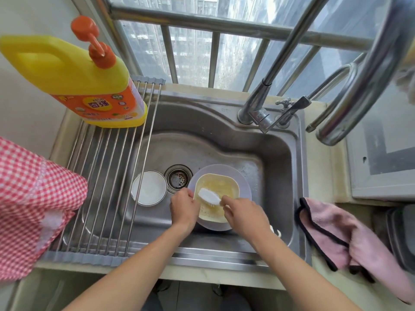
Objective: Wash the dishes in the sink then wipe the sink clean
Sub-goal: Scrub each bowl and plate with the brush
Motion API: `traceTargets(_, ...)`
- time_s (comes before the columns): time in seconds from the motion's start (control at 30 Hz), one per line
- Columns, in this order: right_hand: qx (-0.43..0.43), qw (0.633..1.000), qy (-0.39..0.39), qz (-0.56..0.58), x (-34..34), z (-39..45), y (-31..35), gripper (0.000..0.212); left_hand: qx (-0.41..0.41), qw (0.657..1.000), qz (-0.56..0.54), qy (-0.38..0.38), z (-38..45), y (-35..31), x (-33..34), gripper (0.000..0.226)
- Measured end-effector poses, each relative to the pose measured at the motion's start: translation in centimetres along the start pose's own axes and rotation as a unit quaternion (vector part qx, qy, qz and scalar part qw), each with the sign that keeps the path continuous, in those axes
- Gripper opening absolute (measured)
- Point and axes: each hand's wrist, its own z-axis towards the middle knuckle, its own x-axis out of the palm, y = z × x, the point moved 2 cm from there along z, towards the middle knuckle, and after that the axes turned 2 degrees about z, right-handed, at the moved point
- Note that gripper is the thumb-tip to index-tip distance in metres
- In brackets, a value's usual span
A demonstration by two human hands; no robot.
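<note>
In the steel sink [265,153] a square cream-yellow dish [221,187] sits inside a pale lilac round plate [244,182], right of the drain [178,178]. My left hand [183,206] grips the yellow dish's left rim. My right hand [243,212] holds a white scrubbing brush [208,196], its bristles down on the dish's wet, soapy inside. A white round bowl [149,188] lies left of the drain, partly under the rack's rods.
A roll-up steel drying rack [101,176] spans the sink's left part and carries a yellow detergent bottle [78,79] with an orange pump. Red checked cloth [29,198] hangs at left. A pink cloth [345,234] lies on the right counter. The faucet [265,93] rises behind the sink.
</note>
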Motion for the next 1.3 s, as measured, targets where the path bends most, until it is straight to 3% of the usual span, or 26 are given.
traceTargets(0.13, -0.004, 0.996, -0.043, -0.084, -1.0, 0.5, -0.4, 0.027, 0.007, 0.997, 0.06, 0.038, -0.1, -0.4, -0.5, 0.01)
traceTargets(0.27, 0.015, 0.992, -0.03, -0.117, -0.6, -0.3, 0.0, 0.028, 0.047, 0.988, 0.13, 0.073, 0.5, -1.1, -0.8, 0.02)
traceTargets(0.47, 0.042, 0.981, -0.012, -0.187, -0.8, -2.1, -1.3, 0.041, 0.078, 0.983, 0.136, 0.093, 1.1, -1.7, -1.1, 0.02)
traceTargets(0.6, 0.04, 0.983, -0.017, -0.177, -1.9, -1.8, -1.6, 0.033, 0.068, 0.984, 0.123, 0.114, 1.3, -2.3, -1.6, 0.024)
traceTargets(0.83, -0.016, 0.998, 0.033, -0.049, -2.0, 0.6, -0.8, 0.026, 0.056, 0.968, 0.185, 0.16, 2.5, -2.7, -1.9, 0.028)
traceTargets(1.1, 0.044, 0.994, 0.02, -0.1, -2.5, -0.4, -1.6, 0.014, 0.076, 0.967, 0.217, 0.107, 2.3, -3.2, -2.5, 0.013)
traceTargets(1.3, 0.021, 0.997, 0.01, -0.067, -1.7, 1.0, 0.6, 0.022, 0.111, 0.96, 0.232, 0.108, 1.2, -2.5, -2.5, 0.015)
